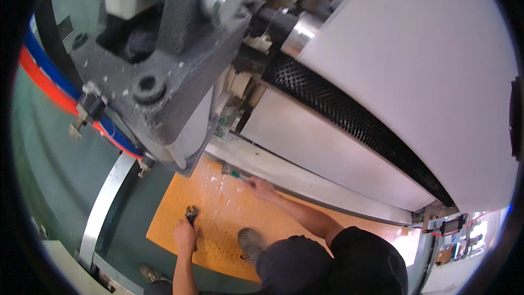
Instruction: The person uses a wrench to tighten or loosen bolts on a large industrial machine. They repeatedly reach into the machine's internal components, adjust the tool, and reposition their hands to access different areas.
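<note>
My left hand (186,235) is closed around an adjustable wrench (191,214), its dark jaw pointing away from me over the orange board (164,224). My right hand (263,189) grips a small brush (234,175) with a green and pale handle. The brush's dark head lies by the far edge of the board, close to the machine's white lower rail (262,157). White flecks are scattered on the board around the brush head. Dark specks lie nearer my shoe (251,245).
A grey metal bracket (174,76) with a steel shaft overhangs at upper left, beside blue and red hoses (49,82). A large white roll or panel (426,76) and a black textured roller (338,114) fill the right. A metal floor strip (103,207) runs at left.
</note>
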